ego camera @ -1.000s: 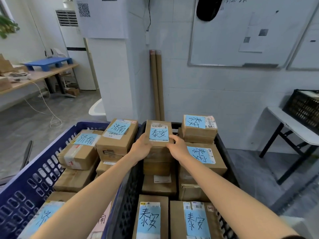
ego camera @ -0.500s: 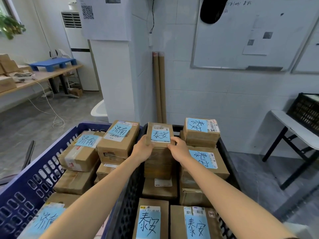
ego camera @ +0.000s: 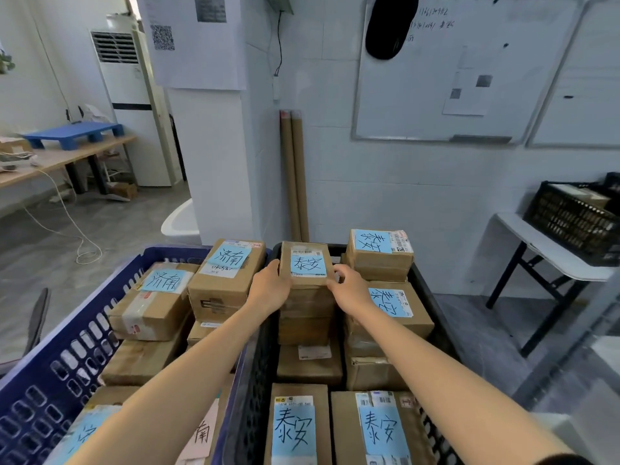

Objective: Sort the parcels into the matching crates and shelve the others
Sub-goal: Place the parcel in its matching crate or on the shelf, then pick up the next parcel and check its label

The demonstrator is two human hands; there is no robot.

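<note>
Parcel point(ego camera: 307, 265) with a blue slip reading 泰安 sits atop a stack point(ego camera: 305, 317) at the far middle of the black crate point(ego camera: 253, 397), the right one of two crates standing side by side. The left hand point(ego camera: 268, 292) grasps its left side, thumb up along the edge, and the right hand point(ego camera: 350, 290) has its fingers curled against its right near corner, so the box is held between them. The place makes sense: every slip readable in this crate, on the far box point(ego camera: 379, 253) to the right and on the two near boxes point(ego camera: 295, 427), carries the same 泰安, while the boxes point(ego camera: 228, 273) in the blue crate point(ego camera: 67, 364) on the left read 济南. Gripping from both sides seems meant to square the box on the one below, since the stack is narrow and rises above the near layer, so a crooked set-down could tip it toward the lower boxes. Whether its weight already rests fully on the stack cannot be told, though its underside looks flush with the box beneath. Both crates look nearly full, so the sort seems well along. To the far right another dark crate point(ego camera: 570, 223) stands on a white folding surface point(ego camera: 550, 253), well apart from the hands.
</note>
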